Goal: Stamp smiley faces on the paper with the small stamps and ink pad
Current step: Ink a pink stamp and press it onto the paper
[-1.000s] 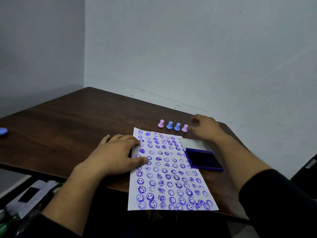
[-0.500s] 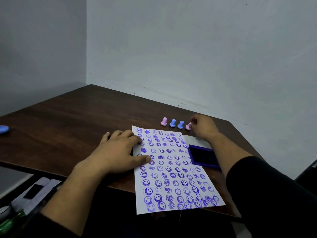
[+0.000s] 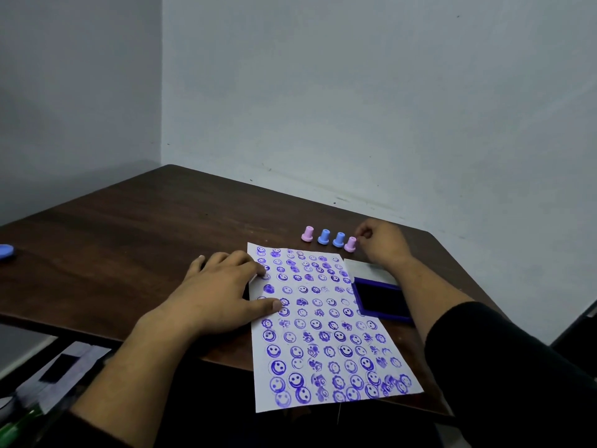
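A white paper (image 3: 326,342) covered with purple smiley prints lies on the dark wooden table (image 3: 129,240), and its near end hangs over the front edge. My left hand (image 3: 223,292) lies flat on the paper's left edge with the fingers spread. Beyond the paper stand a pink stamp (image 3: 307,233), two blue stamps (image 3: 323,237) (image 3: 339,239) and a second pink stamp (image 3: 350,244) in a row. My right hand (image 3: 381,244) pinches the top of that rightmost pink stamp, which still stands on the table. The open purple ink pad (image 3: 382,300) sits under my right forearm.
The ink pad's grey lid (image 3: 366,268) lies flat behind the pad. A small blue object (image 3: 5,252) sits at the table's far left edge. Walls close the table in at the back and left. Papers and clutter (image 3: 48,379) lie below the table's front left.
My right hand has moved left from beside the row and closed its fingertips on the rightmost pink stamp. My left hand has stayed on the paper. The view has shifted a little.
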